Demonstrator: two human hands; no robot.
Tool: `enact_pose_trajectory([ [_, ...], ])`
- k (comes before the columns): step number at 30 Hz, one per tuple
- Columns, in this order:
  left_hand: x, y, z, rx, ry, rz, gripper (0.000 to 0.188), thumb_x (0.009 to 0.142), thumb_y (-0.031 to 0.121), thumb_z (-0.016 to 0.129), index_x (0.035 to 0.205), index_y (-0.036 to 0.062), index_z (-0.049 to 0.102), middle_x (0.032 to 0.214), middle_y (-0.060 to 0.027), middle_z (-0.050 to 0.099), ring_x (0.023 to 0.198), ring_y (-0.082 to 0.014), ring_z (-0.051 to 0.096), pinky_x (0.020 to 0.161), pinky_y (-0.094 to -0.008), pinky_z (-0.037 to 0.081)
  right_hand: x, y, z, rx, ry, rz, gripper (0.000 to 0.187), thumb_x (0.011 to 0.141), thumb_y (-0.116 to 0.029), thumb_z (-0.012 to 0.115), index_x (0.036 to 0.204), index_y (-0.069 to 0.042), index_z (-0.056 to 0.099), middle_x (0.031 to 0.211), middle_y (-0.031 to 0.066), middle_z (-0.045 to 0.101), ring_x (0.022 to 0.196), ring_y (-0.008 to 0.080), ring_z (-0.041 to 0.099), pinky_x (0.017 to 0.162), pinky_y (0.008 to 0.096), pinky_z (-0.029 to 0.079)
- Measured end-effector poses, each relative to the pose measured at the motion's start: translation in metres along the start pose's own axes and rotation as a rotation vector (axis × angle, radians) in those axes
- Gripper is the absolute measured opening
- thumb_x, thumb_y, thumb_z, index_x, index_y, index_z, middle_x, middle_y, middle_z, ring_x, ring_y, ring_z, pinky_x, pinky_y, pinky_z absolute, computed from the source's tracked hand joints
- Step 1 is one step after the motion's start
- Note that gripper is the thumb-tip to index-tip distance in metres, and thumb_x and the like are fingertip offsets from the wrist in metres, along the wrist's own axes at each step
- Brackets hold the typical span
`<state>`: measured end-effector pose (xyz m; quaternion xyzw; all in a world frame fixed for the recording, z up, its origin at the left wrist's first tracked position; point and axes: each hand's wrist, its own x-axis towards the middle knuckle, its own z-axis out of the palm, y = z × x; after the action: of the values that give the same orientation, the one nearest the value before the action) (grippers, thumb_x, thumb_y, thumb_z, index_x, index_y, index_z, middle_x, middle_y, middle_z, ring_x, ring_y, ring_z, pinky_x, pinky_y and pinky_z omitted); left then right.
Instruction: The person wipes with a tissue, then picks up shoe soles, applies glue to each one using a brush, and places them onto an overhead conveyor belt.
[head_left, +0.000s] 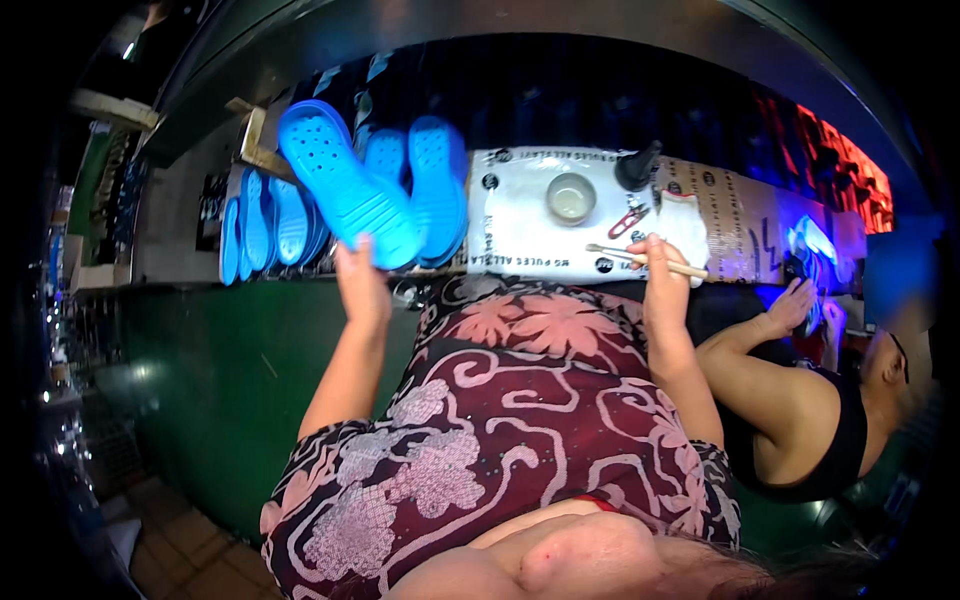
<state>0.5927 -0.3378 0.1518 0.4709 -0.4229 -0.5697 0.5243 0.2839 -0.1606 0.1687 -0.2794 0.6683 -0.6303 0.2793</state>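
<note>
My left hand is closed on the near end of a bright blue shoe sole. The sole is tilted, with small holes toward its far end and ridges nearer my fingers. In my right hand is a thin brush with a pale wooden handle, its bristles pointing left over the printed white sheet. A small grey bowl with liquid-looking contents stands beyond the brush. Red-handled thread snips lie just past my right fingers, beside a crumpled white cloth.
More blue soles stand behind and right of the held one, such as this sole, and several lean in a row at left. A black nozzle bottle stands behind the snips. A co-worker works close on my right under bluish light.
</note>
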Motion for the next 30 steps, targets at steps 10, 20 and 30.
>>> enact_pose_trajectory([
  [10, -0.024, 0.007, 0.079, 0.309, -0.315, 0.239, 0.046, 0.081, 0.006, 0.060, 0.121, -0.0038, 0.038, 0.109, -0.0132, 0.054, 0.099, -0.0189, 0.053, 0.090, -0.0325, 0.042, 0.016, -0.049, 0.028, -0.133, -0.309, -0.487, 0.034, 0.093, -0.021, 0.044, 0.073, 0.000, 0.062, 0.069, 0.0068, 0.060, 0.067, 0.0156, 0.054, 0.096, 0.0388, 0.034],
  [20, -0.034, -0.004, 0.095, 0.251, -0.491, 0.399, 0.043, 0.078, 0.000, 0.061, 0.116, -0.0041, 0.042, 0.099, -0.0113, 0.059, 0.087, -0.0149, 0.058, 0.079, -0.0273, 0.047, 0.014, -0.043, 0.052, -0.357, -0.365, -0.785, 0.024, 0.087, -0.017, 0.053, 0.068, -0.007, 0.064, 0.063, 0.0023, 0.058, 0.064, 0.0185, 0.053, 0.089, 0.0400, 0.037],
  [30, -0.031, -0.005, 0.092, 0.416, -0.496, 0.589, 0.043, 0.074, 0.001, 0.063, 0.113, -0.0054, 0.046, 0.085, -0.0125, 0.064, 0.074, -0.0156, 0.063, 0.067, -0.0276, 0.050, 0.017, -0.044, 0.040, -0.398, -0.389, -0.721, 0.021, 0.085, -0.016, 0.056, 0.068, -0.008, 0.064, 0.064, 0.0034, 0.059, 0.064, 0.0195, 0.054, 0.087, 0.0390, 0.038],
])
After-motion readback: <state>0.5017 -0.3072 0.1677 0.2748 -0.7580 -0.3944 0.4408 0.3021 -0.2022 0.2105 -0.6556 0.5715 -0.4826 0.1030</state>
